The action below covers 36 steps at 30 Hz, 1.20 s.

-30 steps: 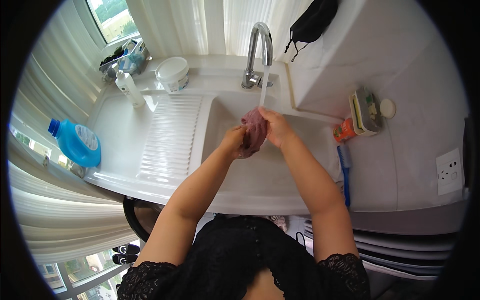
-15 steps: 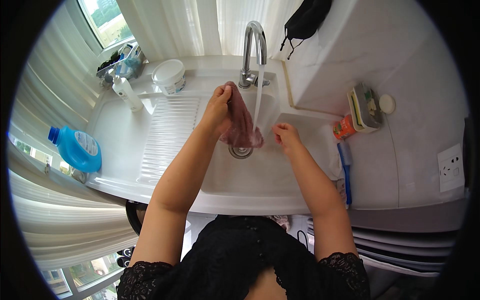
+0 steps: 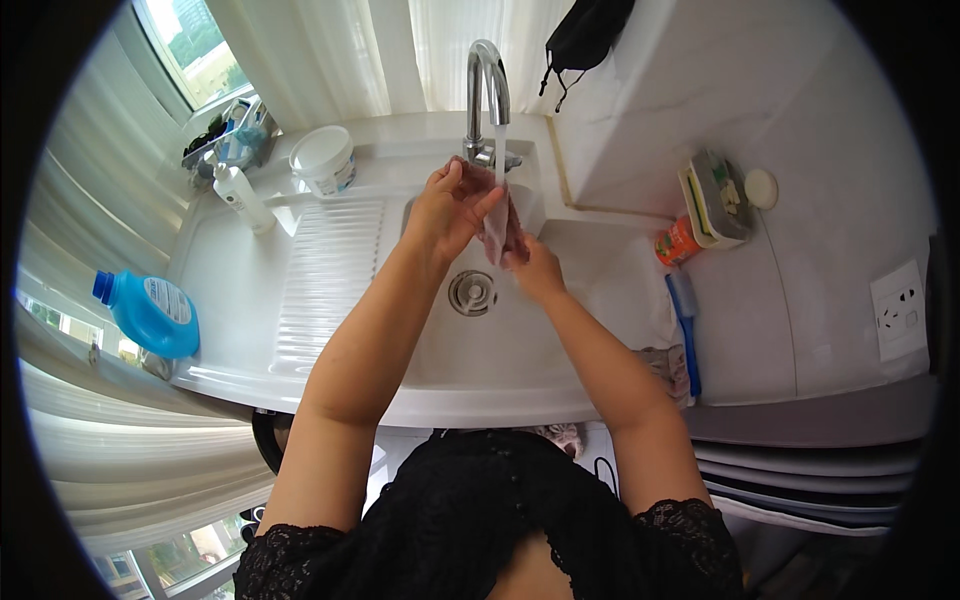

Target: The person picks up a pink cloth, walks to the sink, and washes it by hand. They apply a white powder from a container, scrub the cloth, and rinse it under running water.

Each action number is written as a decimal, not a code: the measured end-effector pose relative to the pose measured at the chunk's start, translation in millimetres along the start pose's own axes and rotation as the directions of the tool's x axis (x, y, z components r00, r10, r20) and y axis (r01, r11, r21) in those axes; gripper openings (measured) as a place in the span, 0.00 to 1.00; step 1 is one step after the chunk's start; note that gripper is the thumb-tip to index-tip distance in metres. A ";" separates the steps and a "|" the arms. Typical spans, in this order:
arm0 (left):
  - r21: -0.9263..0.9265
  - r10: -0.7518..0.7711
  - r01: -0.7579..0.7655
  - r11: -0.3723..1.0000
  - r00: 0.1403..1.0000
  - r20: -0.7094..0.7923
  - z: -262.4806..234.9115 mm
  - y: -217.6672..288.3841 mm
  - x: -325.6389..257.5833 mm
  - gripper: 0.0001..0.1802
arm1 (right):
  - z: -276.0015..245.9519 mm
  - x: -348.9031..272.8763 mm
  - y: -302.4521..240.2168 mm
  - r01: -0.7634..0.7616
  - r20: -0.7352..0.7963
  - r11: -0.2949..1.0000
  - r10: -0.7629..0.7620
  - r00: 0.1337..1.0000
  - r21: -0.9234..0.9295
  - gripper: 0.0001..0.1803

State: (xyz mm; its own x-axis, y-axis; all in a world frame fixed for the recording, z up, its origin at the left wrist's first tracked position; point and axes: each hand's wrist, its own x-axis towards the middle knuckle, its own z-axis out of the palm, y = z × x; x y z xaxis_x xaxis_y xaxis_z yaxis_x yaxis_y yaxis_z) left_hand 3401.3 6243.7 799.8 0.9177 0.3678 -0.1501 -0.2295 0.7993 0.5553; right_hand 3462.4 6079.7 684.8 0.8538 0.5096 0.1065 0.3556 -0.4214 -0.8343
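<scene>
A wet mauve cloth (image 3: 497,232) is held up between my two hands over the white sink basin (image 3: 480,355). My left hand (image 3: 449,211) grips its upper part, thumb at the top edge. My right hand (image 3: 537,268) has its fingers closed on the lower right end; the fingertips are partly hidden by the cloth. Water from the chrome faucet (image 3: 487,95) runs down onto the cloth. Below the hands, the metal drain (image 3: 472,293) is visible in the basin floor.
Left of the basin lies a ribbed washboard (image 3: 330,280), with a blue detergent bottle (image 3: 155,315), a white pump bottle (image 3: 243,198) and a white tub (image 3: 323,160) around it. On the right are a blue-handled brush (image 3: 684,330), an orange container (image 3: 677,242) and a wall-mounted holder (image 3: 715,203).
My right hand has moved up and left and taken hold of the cloth's lower end. The cloth is now bunched higher, under the water, and the drain shows more fully.
</scene>
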 end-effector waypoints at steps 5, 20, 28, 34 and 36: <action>0.027 0.052 -0.050 0.998 0.995 -0.088 -0.3 9.1 -0.3 0.11 | -16.5 17.2 35.7 -0.153 0.103 0.986 0.146 0.984 0.066 0.15; 0.430 -0.187 0.339 0.837 0.915 -0.357 -135.0 -61.4 -14.9 0.15 | -19.4 28.4 -72.7 -0.527 0.539 0.436 0.108 0.835 0.730 0.12; 0.410 -0.100 0.157 0.899 0.983 -0.157 -92.4 -57.8 -33.3 0.20 | -20.2 39.7 -81.7 -0.439 0.511 0.511 -0.001 0.859 0.739 0.26; 0.627 0.003 -0.034 0.778 0.999 0.050 -132.2 -64.7 2.5 0.12 | -35.7 55.5 -74.3 -0.456 0.624 0.679 -0.004 0.782 0.576 0.21; 0.530 0.016 -0.041 0.847 0.999 0.050 -108.8 -49.8 -5.8 0.10 | -46.8 59.3 -67.9 -0.393 0.586 0.797 0.061 0.808 0.458 0.21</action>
State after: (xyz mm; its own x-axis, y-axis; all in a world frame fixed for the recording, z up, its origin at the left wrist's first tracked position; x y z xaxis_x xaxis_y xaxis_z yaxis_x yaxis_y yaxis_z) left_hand 3372.2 6253.5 684.0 0.9291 0.3563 -0.0995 -0.0598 0.4102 0.9101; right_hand 3506.7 6103.4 773.0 0.4881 0.8261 -0.2817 -0.2259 -0.1923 -0.9550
